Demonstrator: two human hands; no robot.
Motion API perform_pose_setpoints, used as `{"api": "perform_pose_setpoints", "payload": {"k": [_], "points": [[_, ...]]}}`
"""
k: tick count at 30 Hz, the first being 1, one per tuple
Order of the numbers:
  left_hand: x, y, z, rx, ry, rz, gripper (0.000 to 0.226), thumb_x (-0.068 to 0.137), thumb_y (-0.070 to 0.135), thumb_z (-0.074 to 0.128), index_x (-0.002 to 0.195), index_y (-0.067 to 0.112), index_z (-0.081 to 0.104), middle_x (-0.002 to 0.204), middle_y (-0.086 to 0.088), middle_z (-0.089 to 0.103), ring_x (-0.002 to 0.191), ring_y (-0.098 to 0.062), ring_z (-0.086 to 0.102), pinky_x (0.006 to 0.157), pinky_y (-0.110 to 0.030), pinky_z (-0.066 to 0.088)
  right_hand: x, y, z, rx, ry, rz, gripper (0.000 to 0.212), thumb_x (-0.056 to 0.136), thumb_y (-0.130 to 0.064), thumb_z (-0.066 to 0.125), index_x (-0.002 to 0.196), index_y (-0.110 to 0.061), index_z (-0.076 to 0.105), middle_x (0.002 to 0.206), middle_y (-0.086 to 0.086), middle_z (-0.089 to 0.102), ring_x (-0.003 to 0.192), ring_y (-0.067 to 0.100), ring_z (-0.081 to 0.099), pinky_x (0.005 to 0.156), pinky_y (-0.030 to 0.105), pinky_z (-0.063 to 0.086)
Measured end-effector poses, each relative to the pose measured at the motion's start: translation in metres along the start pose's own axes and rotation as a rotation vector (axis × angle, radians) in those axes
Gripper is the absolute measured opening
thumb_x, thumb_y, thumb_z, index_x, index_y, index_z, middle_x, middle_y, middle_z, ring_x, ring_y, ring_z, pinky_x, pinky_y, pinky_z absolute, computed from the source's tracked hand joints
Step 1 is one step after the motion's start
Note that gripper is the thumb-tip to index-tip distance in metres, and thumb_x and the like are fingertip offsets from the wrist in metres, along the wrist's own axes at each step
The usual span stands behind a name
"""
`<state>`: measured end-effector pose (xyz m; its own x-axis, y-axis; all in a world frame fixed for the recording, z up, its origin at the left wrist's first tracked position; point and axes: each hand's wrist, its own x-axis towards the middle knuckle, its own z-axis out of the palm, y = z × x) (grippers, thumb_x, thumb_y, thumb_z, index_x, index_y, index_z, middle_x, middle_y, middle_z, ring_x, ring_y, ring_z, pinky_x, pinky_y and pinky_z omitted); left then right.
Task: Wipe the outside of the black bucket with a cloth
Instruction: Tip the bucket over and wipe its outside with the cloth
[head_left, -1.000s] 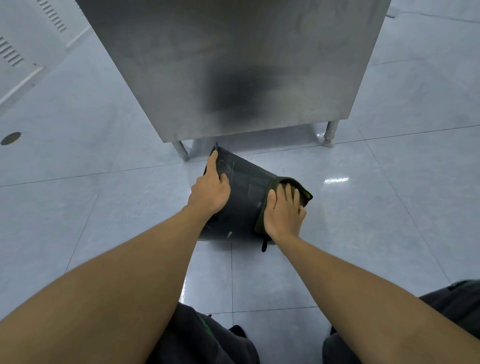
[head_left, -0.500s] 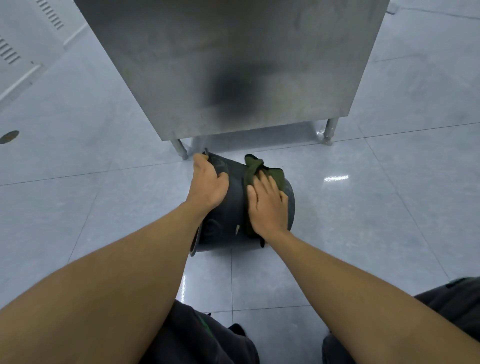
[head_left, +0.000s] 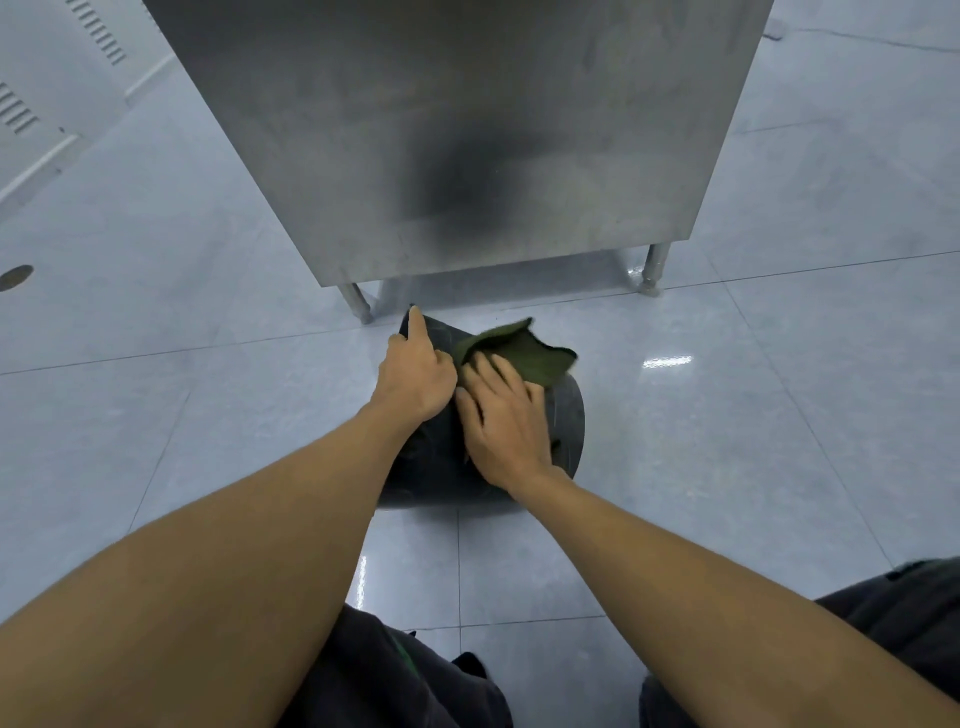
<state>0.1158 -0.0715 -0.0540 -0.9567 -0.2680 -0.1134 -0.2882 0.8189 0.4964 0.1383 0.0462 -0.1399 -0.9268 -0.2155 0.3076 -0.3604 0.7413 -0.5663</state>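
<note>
A black bucket (head_left: 569, 421) lies on its side on the tiled floor, just in front of a steel cabinet. My left hand (head_left: 415, 369) grips its left end, index finger stretched along the rim. My right hand (head_left: 504, 421) presses flat on a dark green cloth (head_left: 524, 348) laid over the bucket's upper side. The cloth's far edge sticks out beyond my fingers. Both hands and forearms hide much of the bucket's wall.
A stainless steel cabinet (head_left: 467, 135) on short legs (head_left: 652, 270) stands right behind the bucket. Glossy grey floor tiles (head_left: 779, 415) spread all around. A round floor drain (head_left: 15, 276) lies far left. My knees in dark trousers (head_left: 395, 675) are at the bottom edge.
My right hand slid the cloth from the bucket's right end up and leftward across its side, ending beside my left hand. The bucket turned slightly under my hands.
</note>
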Motion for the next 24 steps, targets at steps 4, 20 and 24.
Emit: {"api": "perform_pose_setpoints", "payload": {"k": [4,20,24], "points": [[-0.006,0.001,-0.006,-0.055,0.038,0.069,0.059,0.093,0.011,0.05,0.148,0.004,0.028,0.135,-0.02,0.037,0.113,-0.036,0.052,0.087,-0.033,0.041,0.0,0.008,0.004,-0.037,0.006,-0.012,0.042,0.106,-0.041,0.031,0.142,-0.03,0.05,0.155,-0.008,0.045,0.144,0.016,0.034,0.103,0.039,0.033],[-0.005,-0.01,-0.011,-0.023,-0.001,0.045,0.062,0.095,0.012,0.056,0.149,0.01,0.025,0.145,-0.019,0.042,0.125,-0.039,0.05,0.101,-0.045,0.042,0.007,0.013,-0.002,0.28,0.07,-0.095,0.028,0.093,-0.018,0.067,0.119,-0.011,0.07,0.11,0.005,0.06,0.102,0.02,0.05,0.089,0.037,0.049],[-0.004,-0.011,-0.01,-0.086,0.011,0.05,0.062,0.095,0.012,0.058,0.149,0.008,0.026,0.146,-0.019,0.042,0.129,-0.037,0.048,0.105,-0.043,0.042,0.009,0.011,-0.002,0.298,0.065,0.054,0.029,0.091,-0.035,0.068,0.119,-0.026,0.07,0.139,0.01,0.045,0.132,0.03,0.035,0.111,0.042,0.037]]}}
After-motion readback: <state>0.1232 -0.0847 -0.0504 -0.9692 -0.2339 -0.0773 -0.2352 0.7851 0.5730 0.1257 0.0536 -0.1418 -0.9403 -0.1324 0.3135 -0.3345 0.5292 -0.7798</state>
